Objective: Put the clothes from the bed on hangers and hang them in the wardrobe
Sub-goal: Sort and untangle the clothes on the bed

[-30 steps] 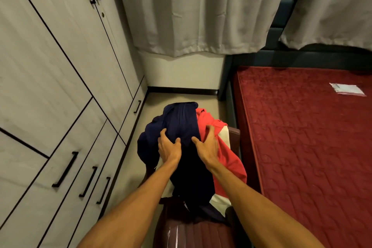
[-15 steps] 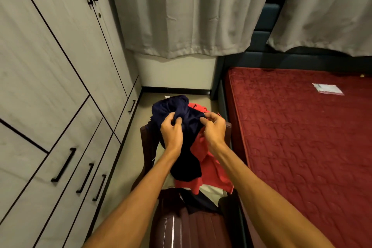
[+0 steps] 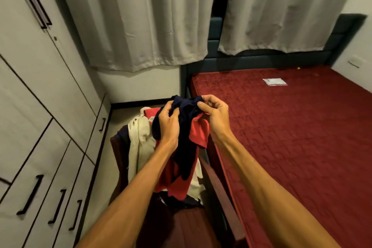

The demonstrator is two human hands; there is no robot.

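Lifted higher at mid-frame, the navy cloth [image 3: 188, 112] is pinched by left hand [image 3: 169, 125] and right hand [image 3: 216, 116]; it looks soft, light, best held along its top edge.

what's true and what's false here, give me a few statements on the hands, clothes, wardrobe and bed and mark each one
1. The left hand and right hand both grip the navy garment. True.
2. The wardrobe doors stand open. False: every door in view is shut.
3. A red garment lies in the pile under the navy garment. True.
4. The right hand holds a hanger. False: no hanger shows.
5. The clothes are piled on the bed. False: they lie on a chair; the bed bears only a small white packet.
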